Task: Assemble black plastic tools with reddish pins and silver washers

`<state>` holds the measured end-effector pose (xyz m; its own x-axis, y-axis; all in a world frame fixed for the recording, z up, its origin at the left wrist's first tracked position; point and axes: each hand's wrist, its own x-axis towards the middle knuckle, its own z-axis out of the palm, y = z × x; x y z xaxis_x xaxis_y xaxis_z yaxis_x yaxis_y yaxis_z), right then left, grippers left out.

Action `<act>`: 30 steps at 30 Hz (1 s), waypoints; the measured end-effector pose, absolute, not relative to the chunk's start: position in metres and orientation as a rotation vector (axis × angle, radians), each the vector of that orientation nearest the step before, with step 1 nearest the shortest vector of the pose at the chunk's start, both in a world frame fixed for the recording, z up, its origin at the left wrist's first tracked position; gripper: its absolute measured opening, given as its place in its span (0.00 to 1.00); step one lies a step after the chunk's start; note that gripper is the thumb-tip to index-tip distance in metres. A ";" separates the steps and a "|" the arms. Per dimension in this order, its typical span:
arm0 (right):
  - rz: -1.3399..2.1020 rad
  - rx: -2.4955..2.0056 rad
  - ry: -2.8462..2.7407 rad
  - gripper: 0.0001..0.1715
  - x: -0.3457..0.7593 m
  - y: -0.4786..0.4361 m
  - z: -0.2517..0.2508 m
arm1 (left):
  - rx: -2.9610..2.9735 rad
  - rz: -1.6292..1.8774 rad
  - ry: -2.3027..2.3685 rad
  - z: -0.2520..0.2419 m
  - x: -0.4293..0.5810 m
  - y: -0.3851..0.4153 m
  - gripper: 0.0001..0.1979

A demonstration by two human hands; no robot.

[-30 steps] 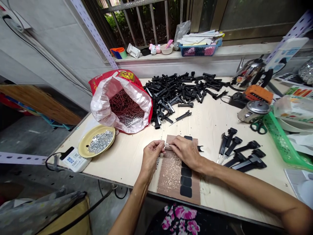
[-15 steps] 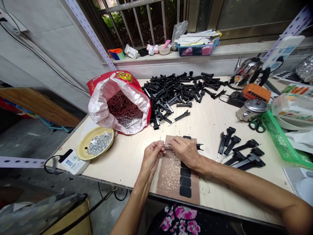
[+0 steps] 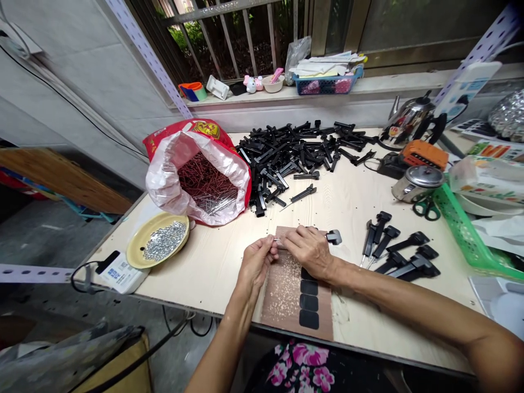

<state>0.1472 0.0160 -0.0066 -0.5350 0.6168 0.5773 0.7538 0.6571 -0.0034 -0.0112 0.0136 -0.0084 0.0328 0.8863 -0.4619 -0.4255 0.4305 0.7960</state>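
My right hand (image 3: 308, 248) is closed around a black plastic part (image 3: 334, 236), whose broad end sticks out to the right. A thin metal rod (image 3: 277, 240) shows between my two hands. The fingertips of my left hand (image 3: 258, 256) pinch at the rod's left end; any smaller piece there is hidden. Both hands are over the upper part of a brown board (image 3: 272, 322), scattered with pale crumbs. Black rounded squares (image 3: 308, 303) form a column on its right side, partly covered by my right hand.
Behind lies a heap of black plastic parts (image 3: 286, 147). Left stand a red bag (image 3: 158, 188) of brown rods and a yellow dish (image 3: 137, 254) of small silver pieces. Several black parts with rods (image 3: 393, 262), scissors (image 3: 426, 209), a lidded metal cup (image 3: 413, 188) and a green basket (image 3: 462, 234) are right.
The black part in my right hand has turned: its forked end showed before, now a broad flat face. My left hand stays pinched at the rod. The view has shifted slightly.
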 end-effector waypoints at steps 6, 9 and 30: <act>-0.433 -1.037 -2.391 0.10 0.151 0.019 0.001 | 0.419 1.058 1.088 -0.008 -0.012 0.016 0.17; -0.418 -1.073 -2.425 0.11 0.152 0.019 0.004 | 0.490 1.079 1.117 -0.008 -0.011 0.014 0.17; -0.152 -1.200 -2.464 0.09 0.151 0.018 0.000 | 0.830 1.220 1.295 -0.012 -0.004 0.007 0.14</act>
